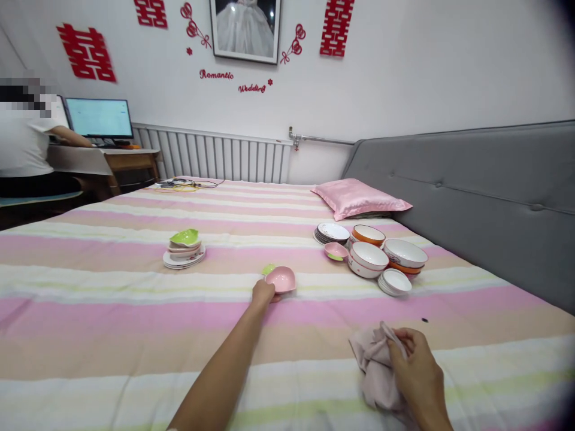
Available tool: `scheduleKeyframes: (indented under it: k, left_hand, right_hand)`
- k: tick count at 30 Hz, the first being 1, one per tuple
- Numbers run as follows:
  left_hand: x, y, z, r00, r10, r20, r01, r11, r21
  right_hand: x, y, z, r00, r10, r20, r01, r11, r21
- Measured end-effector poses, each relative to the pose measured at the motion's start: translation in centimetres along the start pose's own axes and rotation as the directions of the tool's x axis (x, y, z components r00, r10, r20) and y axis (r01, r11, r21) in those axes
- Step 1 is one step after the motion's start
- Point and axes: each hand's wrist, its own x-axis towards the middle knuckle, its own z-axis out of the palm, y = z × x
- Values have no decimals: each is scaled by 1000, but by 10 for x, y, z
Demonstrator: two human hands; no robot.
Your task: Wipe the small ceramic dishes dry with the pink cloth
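My left hand (pixel 264 291) grips the near left edge of a small pink bowl (pixel 282 279) with a green leaf-shaped tab, over the middle of the bed. A crumpled greyish-pink cloth (pixel 377 365) is pinched in my right hand (pixel 417 365), nearer to me on the right. Beyond that hand stand bowls in stacks: a white bowl (pixel 369 258), a wider white bowl (pixel 406 252) on orange ones, and small white dishes (pixel 395 281). Another pink bowl (pixel 335 251) with a green tab sits beside them.
To the left, a green leaf-shaped dish (pixel 184 237) tops a stack of dishes on white plates (pixel 173 261). A pink pillow (pixel 359 199) lies by the grey headboard (pixel 471 167). Cables (pixel 188 184) rest at the far edge. A person (pixel 24 137) sits at a desk, left.
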Motion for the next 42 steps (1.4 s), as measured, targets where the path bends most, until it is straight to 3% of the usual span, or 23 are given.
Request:
scheduleKeyframes:
  k: [7,10,13,17,23,26,30,33,36,39,41,42]
  left_hand:
    - [7,-2,18,989,39,141,-12,982,-186]
    - [-4,-2,36,972,69,224,-6,963,-269]
    - [-23,-7,55,946,104,307,4,944,-331]
    - [-39,-18,72,907,113,407,35,940,-339]
    - [-35,-33,74,896,126,425,6,955,-296]
    - [-32,-35,74,897,137,420,-16,961,-278]
    - [-32,-33,73,885,141,443,-21,964,-265]
    - [-35,-30,72,874,140,465,-14,965,-263]
    - [-38,-26,72,866,133,483,-5,966,-258]
    - [-41,-22,72,853,129,506,3,968,-252]
    - [-43,-19,72,847,128,516,8,968,-252]
    - [-43,-19,71,845,127,519,11,967,-254]
  right_hand:
    - [14,9,10,998,3,-60,0,998,61]
    - [22,14,18,995,46,-85,-35,992,124]
    - [31,10,23,992,78,-95,-44,948,314]
    - [44,-18,22,995,85,-58,-49,886,462]
    - [43,-90,9,989,-136,53,91,859,504]
    - [39,-113,2,947,-275,165,186,890,415]
    - [47,-128,-4,932,-357,65,340,922,184]
    - [60,-135,2,907,-420,37,409,897,168]
    - [68,-139,22,857,-512,54,491,844,216]
    - [68,-135,42,789,-563,247,496,820,286]
    - [65,-128,50,727,-566,390,510,824,245]
    - [63,-124,51,718,-551,426,515,831,209]
